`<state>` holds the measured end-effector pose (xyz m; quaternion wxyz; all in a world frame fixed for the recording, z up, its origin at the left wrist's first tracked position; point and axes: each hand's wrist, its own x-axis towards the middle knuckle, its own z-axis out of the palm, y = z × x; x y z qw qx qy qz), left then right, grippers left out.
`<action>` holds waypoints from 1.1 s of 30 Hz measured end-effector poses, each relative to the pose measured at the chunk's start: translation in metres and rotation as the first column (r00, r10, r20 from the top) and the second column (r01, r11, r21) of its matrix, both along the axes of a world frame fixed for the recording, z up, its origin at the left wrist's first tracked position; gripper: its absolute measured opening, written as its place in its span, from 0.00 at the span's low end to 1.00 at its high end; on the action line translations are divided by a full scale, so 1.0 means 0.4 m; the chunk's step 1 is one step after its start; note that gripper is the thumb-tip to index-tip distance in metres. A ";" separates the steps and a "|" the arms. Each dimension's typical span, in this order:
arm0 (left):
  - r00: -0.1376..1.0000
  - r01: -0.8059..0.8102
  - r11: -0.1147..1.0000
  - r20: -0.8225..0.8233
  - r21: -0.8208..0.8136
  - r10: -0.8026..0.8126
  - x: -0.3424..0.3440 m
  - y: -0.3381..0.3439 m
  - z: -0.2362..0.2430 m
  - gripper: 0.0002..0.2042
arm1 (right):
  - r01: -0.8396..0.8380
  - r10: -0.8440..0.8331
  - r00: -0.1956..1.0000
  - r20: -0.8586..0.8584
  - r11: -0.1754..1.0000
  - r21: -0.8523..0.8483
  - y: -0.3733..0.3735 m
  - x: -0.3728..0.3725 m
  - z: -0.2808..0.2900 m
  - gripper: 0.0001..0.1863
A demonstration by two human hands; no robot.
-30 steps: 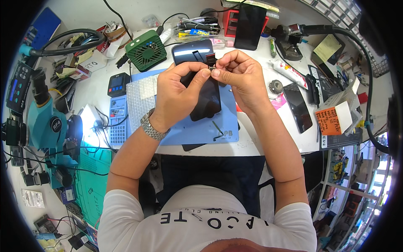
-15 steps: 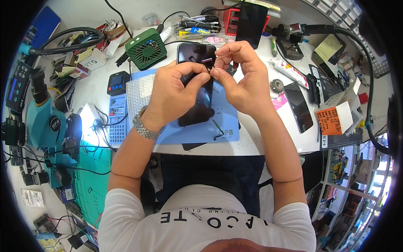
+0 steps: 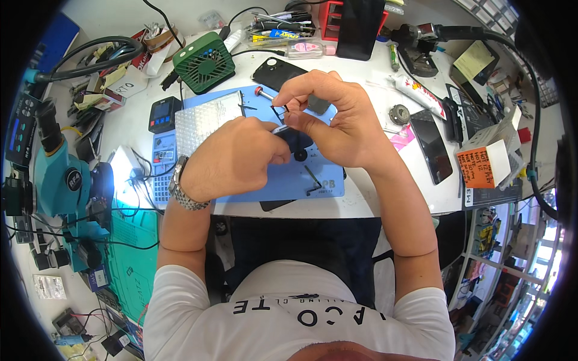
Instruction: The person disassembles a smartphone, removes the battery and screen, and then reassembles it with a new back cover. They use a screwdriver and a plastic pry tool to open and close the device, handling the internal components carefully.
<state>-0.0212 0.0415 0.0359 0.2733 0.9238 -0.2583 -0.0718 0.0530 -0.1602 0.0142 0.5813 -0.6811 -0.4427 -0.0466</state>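
Note:
My left hand is closed around a dark phone, of which mainly a thin, pale edge shows; the rest lies behind my fingers. My right hand has its thumb and index finger bent together at that same edge, and what they pinch cannot be made out. Below both hands is a blue work mat. On it, just beyond my fingers, rests a red-topped screwdriver. Thin black strips lie on the near part of the mat. A black phone back cover lies at its far edge.
Bubble wrap is left of my hands, with a green fan behind. A teal microscope stands far left. To the right are another phone, a white tube and an orange-and-white box.
The phone has been turned from screen-up to edge-on. My left hand has rolled over, back upward, and moved nearer to me. The back cover and screwdriver, hidden before, now show.

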 end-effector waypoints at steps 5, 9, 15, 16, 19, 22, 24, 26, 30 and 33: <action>1.000 0.019 1.000 0.015 -0.010 -0.019 0.004 0.001 -0.003 0.14 | -0.035 0.033 0.999 -0.031 0.998 -0.045 0.001 0.001 -0.010 0.20; 0.999 0.034 0.999 0.018 -0.024 -0.034 0.010 0.005 -0.011 0.13 | 0.005 0.002 0.997 0.075 0.996 -0.090 -0.002 0.009 -0.010 0.20; 1.000 0.021 0.998 -0.009 0.061 -0.021 0.014 -0.004 -0.005 0.10 | 0.061 -0.030 0.975 0.222 0.989 -0.134 -0.016 0.017 0.001 0.19; 1.000 0.023 0.999 -0.001 0.026 -0.023 0.015 -0.003 -0.009 0.11 | 0.060 -0.030 0.973 0.230 0.991 -0.123 -0.018 0.021 -0.002 0.19; 0.999 0.032 0.999 0.022 -0.038 -0.031 0.024 0.003 -0.023 0.12 | 0.055 -0.025 0.969 0.247 0.992 -0.115 -0.014 0.019 -0.010 0.17; 0.999 0.031 0.999 0.023 -0.017 -0.031 0.026 0.004 -0.024 0.11 | 0.033 0.005 0.964 0.267 0.990 -0.138 -0.016 0.025 -0.016 0.13; 1.000 0.028 1.000 0.007 -0.006 -0.028 0.026 0.003 -0.015 0.11 | 0.034 0.015 0.960 0.279 0.985 -0.169 -0.020 0.025 -0.014 0.10; 1.000 0.019 0.998 -0.020 -0.060 -0.020 0.027 0.005 -0.031 0.11 | 0.054 0.008 0.958 0.287 0.977 -0.207 -0.024 0.016 0.000 0.06; 0.997 0.077 0.994 -0.020 -0.075 -0.079 0.032 0.009 -0.022 0.09 | 0.107 -0.071 0.965 0.251 0.986 -0.130 -0.024 0.040 -0.029 0.03; 0.993 -0.102 0.967 0.036 -0.235 0.114 0.037 0.039 0.026 0.06 | 0.320 -0.300 0.942 0.150 0.937 -0.137 -0.032 0.095 -0.055 0.11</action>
